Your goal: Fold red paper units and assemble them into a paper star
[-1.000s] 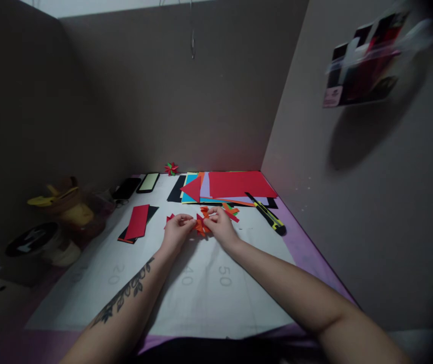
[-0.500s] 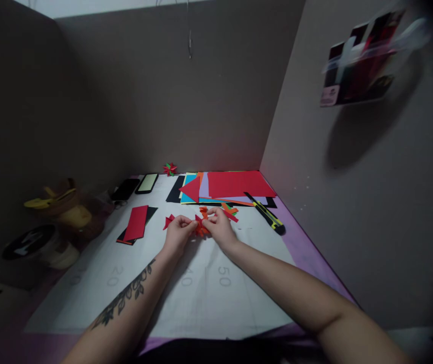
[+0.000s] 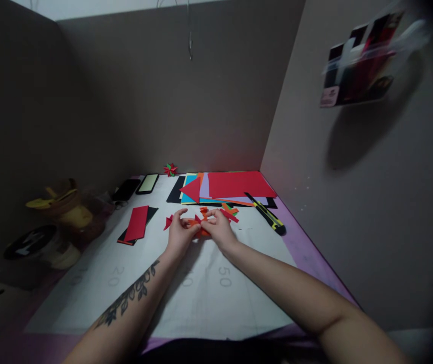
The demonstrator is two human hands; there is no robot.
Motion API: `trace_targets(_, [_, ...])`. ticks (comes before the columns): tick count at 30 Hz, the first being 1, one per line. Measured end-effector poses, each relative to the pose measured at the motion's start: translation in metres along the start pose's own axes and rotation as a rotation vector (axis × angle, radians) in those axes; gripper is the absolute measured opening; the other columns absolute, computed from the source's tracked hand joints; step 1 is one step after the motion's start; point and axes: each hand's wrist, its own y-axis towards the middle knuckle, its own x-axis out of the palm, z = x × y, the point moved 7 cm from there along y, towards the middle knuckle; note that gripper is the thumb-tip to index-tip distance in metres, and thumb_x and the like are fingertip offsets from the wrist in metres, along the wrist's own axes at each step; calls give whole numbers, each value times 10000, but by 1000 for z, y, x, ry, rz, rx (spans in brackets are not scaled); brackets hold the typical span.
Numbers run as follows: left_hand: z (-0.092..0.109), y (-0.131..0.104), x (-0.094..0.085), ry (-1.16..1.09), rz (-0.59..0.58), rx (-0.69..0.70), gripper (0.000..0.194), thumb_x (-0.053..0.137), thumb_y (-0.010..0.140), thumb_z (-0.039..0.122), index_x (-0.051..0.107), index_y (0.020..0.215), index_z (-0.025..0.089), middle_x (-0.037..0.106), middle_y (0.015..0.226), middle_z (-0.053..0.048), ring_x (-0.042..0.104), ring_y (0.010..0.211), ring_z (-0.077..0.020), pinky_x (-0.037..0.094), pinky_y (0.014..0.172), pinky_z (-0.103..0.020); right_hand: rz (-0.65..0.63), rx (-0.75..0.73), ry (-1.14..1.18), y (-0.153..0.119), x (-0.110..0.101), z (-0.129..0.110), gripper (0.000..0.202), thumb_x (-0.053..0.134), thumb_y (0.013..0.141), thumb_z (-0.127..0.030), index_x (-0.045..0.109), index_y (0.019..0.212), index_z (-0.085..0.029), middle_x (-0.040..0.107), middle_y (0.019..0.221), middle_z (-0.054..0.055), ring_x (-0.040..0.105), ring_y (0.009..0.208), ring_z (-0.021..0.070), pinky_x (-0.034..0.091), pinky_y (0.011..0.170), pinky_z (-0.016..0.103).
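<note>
Between my hands is a small folded red and orange paper piece (image 3: 198, 220), partly hidden by the fingers. My left hand (image 3: 181, 233) grips its left side with the thumb and curled fingers. From the right, my right hand (image 3: 219, 228) pinches the same piece between thumb and fingertips. A small red folded paper piece (image 3: 168, 222) lies just left of my left hand. Orange folded paper (image 3: 203, 211) shows behind the hands, and several orange, green and red paper strips (image 3: 230, 210) lie beyond my right hand.
Coloured sheets (image 3: 241, 184) are stacked at the back, with a yellow and black utility knife (image 3: 267, 215) at their right. Red cut paper (image 3: 137, 223) lies left, near a phone (image 3: 148, 184). A red and green paper star (image 3: 170, 169) stands by the wall. A dark-lidded tub (image 3: 34, 242) stands far left.
My left hand's fingers have opened out and shifted their hold, and its thumb now reaches further right along the piece. More orange shows between the hands. My right hand stays nearly in place.
</note>
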Motion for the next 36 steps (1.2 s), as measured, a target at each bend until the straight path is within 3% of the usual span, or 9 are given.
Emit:
trace_targets(5, [12,1,1,142,-108,121,731,699,577,147,418,1246,232,590,938,-34,576,642,-95,457,546,-192,-58,-6,-40,-1,3,-4,339,637,634,-234,435,906,-224,569,597,-73,559,490,123,445,490,238])
trace_targets(9, [15,-3,7,170,-225,147,746,664,608,137,386,1293,239,584,1001,-56,562,625,-69,451,560,-183,-108,-58,-106,-4,7,-13,330,638,634,-215,441,899,-221,536,583,-82,554,521,121,458,540,249])
trace_targets(13, [14,-5,11,121,-245,124,776,675,598,147,352,1297,244,556,1071,-72,565,652,-73,461,568,-191,-68,-73,-142,-4,5,-19,302,619,647,-220,444,893,-228,537,624,-70,546,520,116,456,521,243])
trace_targets(17, [9,-4,7,25,-198,17,646,677,622,216,403,1207,187,579,881,-24,554,612,-83,456,551,-197,3,-102,-183,-3,-2,-23,300,631,631,-215,452,872,-226,538,642,-59,543,542,113,448,517,228])
trace_targets(24, [8,2,-5,-55,-91,-49,416,618,642,241,481,1030,181,553,588,64,532,509,-89,432,516,-188,-108,-113,-168,-7,7,-23,313,618,628,-200,428,876,-226,531,599,-77,527,501,108,447,508,231])
trace_targets(29, [5,-1,-1,-75,-93,-84,479,627,686,346,457,1103,181,592,667,31,574,550,-109,457,521,-215,-57,-74,-142,-3,1,-18,305,634,636,-235,446,876,-229,552,631,-65,544,510,116,454,501,239])
trace_targets(33, [1,-8,9,49,-181,-78,570,713,616,293,456,1108,165,570,607,49,557,489,-107,423,468,-198,-28,-78,-104,0,-3,-18,316,656,630,-250,442,860,-218,564,603,-67,523,484,102,421,487,214])
trace_targets(36, [-1,-8,7,41,-144,-72,550,711,612,272,459,1090,169,567,592,55,549,472,-100,412,456,-187,-32,-38,-44,2,-3,-17,296,633,664,-290,441,876,-214,565,571,-68,507,444,99,388,454,202])
